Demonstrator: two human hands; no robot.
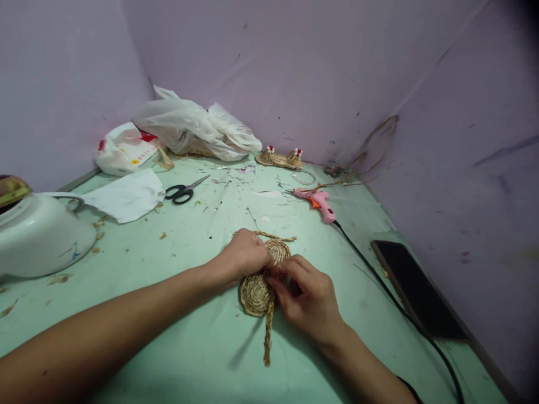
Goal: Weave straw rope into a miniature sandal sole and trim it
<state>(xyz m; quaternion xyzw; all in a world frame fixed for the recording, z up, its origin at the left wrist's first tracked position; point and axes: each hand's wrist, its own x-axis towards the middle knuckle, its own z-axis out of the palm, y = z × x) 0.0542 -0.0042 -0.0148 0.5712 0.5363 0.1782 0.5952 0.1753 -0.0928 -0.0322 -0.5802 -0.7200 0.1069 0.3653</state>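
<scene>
Two coiled discs of straw braid are joined into one woven straw piece (pixel 255 296), held low over the middle of the table. My left hand (pixel 248 253) is closed on its left side, knuckles up, where the discs meet. From the right, my right hand (pixel 307 292) pinches the same joint with thumb and forefinger; the fingertips partly hide it. A loose braid end (pixel 268 339) hangs toward me from the lower disc. Another short braid (pixel 275 236) sticks out past the upper disc.
Right of my hands are a pink glue gun (pixel 322 203) with a black cord and a dark phone (pixel 416 289). Black-handled scissors (pixel 183 192), white paper (pixel 126 196) and a white bowl (pixel 46 235) are on the left. A similar beaded straw piece (pixel 280 160) and plastic bags (pixel 193 126) lie behind.
</scene>
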